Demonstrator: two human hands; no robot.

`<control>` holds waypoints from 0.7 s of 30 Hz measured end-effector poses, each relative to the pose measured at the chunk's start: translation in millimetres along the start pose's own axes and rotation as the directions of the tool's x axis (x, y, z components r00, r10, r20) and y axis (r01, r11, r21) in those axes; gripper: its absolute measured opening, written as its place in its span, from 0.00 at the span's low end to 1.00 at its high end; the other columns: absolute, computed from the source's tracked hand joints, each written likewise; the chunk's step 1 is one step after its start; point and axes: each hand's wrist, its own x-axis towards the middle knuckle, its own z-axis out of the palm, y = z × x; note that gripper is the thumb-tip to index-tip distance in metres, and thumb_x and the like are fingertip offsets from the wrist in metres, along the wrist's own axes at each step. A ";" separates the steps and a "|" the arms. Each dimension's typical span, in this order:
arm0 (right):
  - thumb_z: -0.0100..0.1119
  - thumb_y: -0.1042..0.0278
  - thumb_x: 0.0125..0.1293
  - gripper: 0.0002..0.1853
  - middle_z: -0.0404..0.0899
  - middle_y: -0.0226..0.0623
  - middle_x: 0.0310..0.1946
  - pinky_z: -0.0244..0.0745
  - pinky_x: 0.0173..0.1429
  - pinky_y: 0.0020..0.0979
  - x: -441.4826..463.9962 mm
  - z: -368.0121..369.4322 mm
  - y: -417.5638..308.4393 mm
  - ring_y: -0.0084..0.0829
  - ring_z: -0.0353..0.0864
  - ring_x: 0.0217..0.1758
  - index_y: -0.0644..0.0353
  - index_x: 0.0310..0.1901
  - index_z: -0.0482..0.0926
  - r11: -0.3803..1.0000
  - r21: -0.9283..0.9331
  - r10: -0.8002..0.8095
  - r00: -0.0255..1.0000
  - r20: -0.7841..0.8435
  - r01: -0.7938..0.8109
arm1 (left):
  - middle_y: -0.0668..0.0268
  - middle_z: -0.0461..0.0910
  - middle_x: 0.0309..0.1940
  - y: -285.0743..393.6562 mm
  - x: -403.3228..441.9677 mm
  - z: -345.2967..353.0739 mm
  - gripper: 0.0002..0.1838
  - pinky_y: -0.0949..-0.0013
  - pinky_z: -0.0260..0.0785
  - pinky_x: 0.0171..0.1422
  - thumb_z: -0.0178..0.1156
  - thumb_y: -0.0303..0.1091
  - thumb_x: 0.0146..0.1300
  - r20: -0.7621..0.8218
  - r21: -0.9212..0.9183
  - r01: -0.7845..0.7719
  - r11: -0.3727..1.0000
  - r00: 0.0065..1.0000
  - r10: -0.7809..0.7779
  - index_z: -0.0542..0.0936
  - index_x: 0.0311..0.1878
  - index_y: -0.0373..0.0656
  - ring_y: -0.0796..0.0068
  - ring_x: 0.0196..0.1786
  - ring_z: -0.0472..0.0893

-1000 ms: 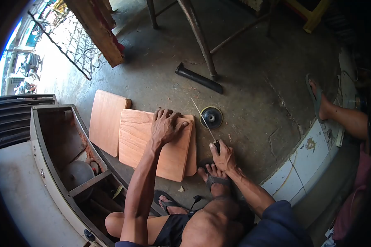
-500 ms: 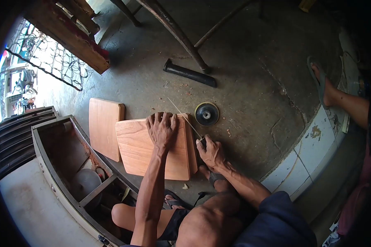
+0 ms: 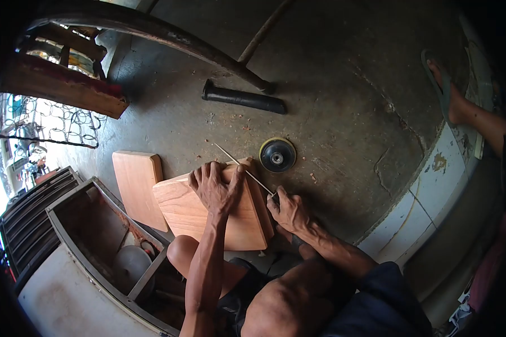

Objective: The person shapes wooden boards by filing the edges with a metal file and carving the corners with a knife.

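A thin file (image 3: 226, 153), a slender pointed rod with a dark handle, lies slantwise across the top right corner of a light brown wooden panel (image 3: 199, 222). My right hand (image 3: 292, 212) is closed around its handle, just right of the panel. Curled over the panel's upper edge, my left hand (image 3: 215, 188) grips the wood, its thumb close to the rod. The panel is tilted and leans near my knees; its lower part is partly hidden by my arm and knee. A second wooden panel (image 3: 136, 188) stands to the left.
A round sanding pad (image 3: 277, 155) lies on the concrete floor beyond my right hand. Farther off are a black tube-like piece (image 3: 244, 100) and a wooden leg (image 3: 208, 53). An open metal box (image 3: 84, 222) holding a disc stands at left. Another person's sandalled foot (image 3: 452, 104) is at right.
The view has turned slightly. My left hand has shifted toward the panel's corner, its thumb now nearer the file. The panel leans more, and the file lies farther over its edge.
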 end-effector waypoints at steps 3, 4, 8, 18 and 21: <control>0.61 0.62 0.70 0.19 0.78 0.57 0.21 0.76 0.26 0.49 1.0 -1.1 4.7 0.58 0.82 0.25 0.73 0.48 0.72 0.999 -0.013 -0.031 0.999 0.010 0.031 | 0.61 0.80 0.44 -1.3 3.2 1.0 0.26 0.53 0.51 0.72 0.62 0.62 0.62 0.019 -0.017 0.004 1.000 1.000 -0.003 0.82 0.42 0.45 0.57 0.55 0.73; 0.61 0.63 0.70 0.19 0.79 0.56 0.21 0.76 0.26 0.49 -1.4 -3.5 3.1 0.57 0.83 0.25 0.74 0.49 0.72 0.997 -0.022 -0.074 0.997 0.002 0.074 | 0.62 0.80 0.44 -1.5 3.2 1.6 0.26 0.54 0.51 0.72 0.62 0.62 0.62 0.022 -0.021 0.027 0.999 0.999 -0.027 0.82 0.41 0.45 0.58 0.55 0.74; 0.62 0.63 0.69 0.22 0.79 0.55 0.22 0.77 0.27 0.47 4.1 -9.0 1.1 0.56 0.84 0.26 0.76 0.52 0.72 0.995 0.074 0.055 0.992 0.113 -0.063 | 0.63 0.81 0.42 -4.5 4.6 5.9 0.28 0.55 0.50 0.73 0.61 0.65 0.63 0.051 -0.041 0.083 0.996 0.995 -0.081 0.82 0.41 0.45 0.59 0.54 0.74; 0.65 0.57 0.68 0.25 0.78 0.54 0.19 0.74 0.23 0.49 1.4 -12.3 -6.3 0.56 0.83 0.23 0.69 0.56 0.74 0.992 -0.061 0.121 0.986 0.112 -0.115 | 0.68 0.82 0.39 -3.7 8.2 12.3 0.26 0.55 0.49 0.73 0.62 0.63 0.65 0.049 -0.081 0.165 0.983 0.986 -0.162 0.83 0.37 0.46 0.62 0.53 0.74; 0.62 0.57 0.70 0.23 0.79 0.53 0.19 0.76 0.23 0.48 3.5 -9.2 -6.9 0.53 0.84 0.23 0.70 0.55 0.74 0.990 -0.112 0.102 0.989 0.105 -0.090 | 0.68 0.82 0.37 -1.9 11.3 13.7 0.26 0.55 0.50 0.72 0.61 0.63 0.65 0.049 -0.058 0.181 0.982 0.983 -0.178 0.83 0.35 0.46 0.62 0.51 0.75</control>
